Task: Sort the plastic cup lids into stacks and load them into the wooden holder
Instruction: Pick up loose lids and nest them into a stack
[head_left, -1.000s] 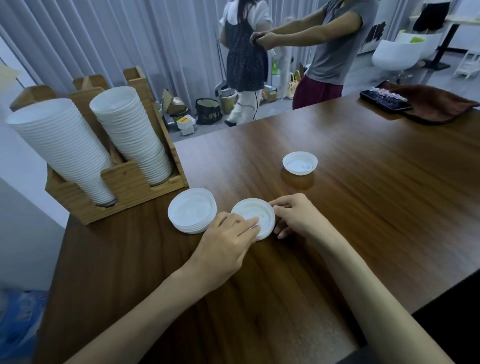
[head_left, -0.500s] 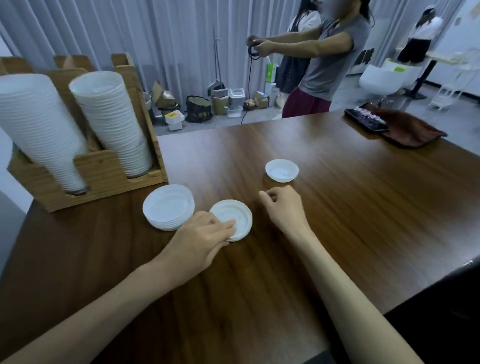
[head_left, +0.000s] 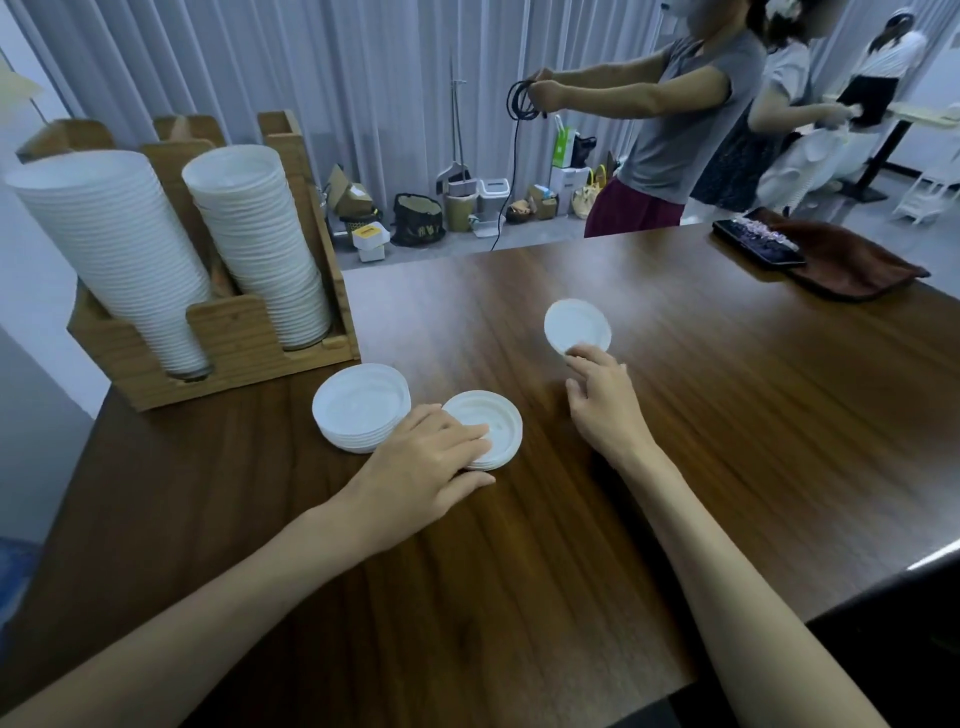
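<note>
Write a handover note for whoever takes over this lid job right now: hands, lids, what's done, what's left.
Left hand: fingers lie flat on top of the small stack of lids.
Right hand: fingertips at the near edge of the single lid; I cannot tell whether it is pinched.
The bigger stack sits beside the small one, just in front of the wooden holder.
Done: two tall stacks stand in the holder.
Left: put the single lid on the stack it matches, then load both stacks from the table into the holder.
</note>
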